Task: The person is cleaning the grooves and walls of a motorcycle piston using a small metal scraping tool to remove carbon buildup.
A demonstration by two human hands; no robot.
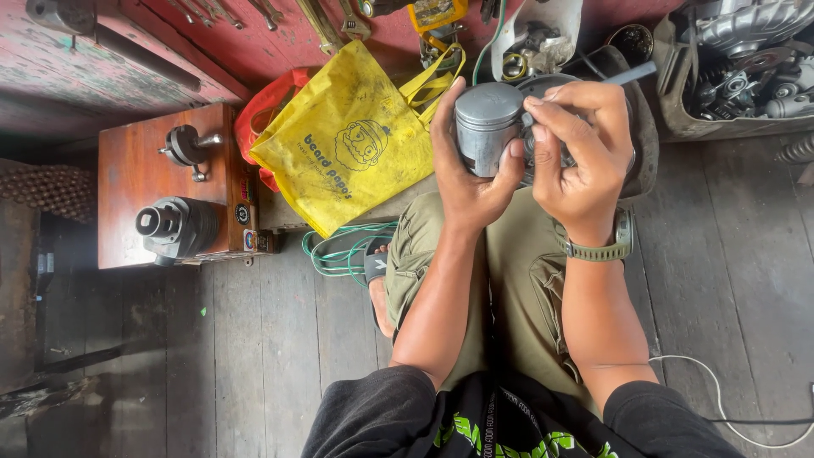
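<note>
My left hand (pixel 465 174) grips a grey metal piston (pixel 487 125) from below and behind, thumb across its right side. My right hand (pixel 579 144) is closed against the piston's right side, fingers curled over a dark part there; what they pinch is hidden. A green watch (pixel 612 246) sits on my right wrist. Both hands are held above my knees in olive trousers (pixel 519 280), in the upper middle of the head view.
A yellow cloth bag (pixel 348 157) lies left of the hands over a red bag. A brown wooden box (pixel 140 178) carries a dark engine cylinder (pixel 174 227) and a crank part (pixel 185 146). Green wire coils (pixel 339 253) lie by my foot. Engine parts (pixel 746 59) sit top right.
</note>
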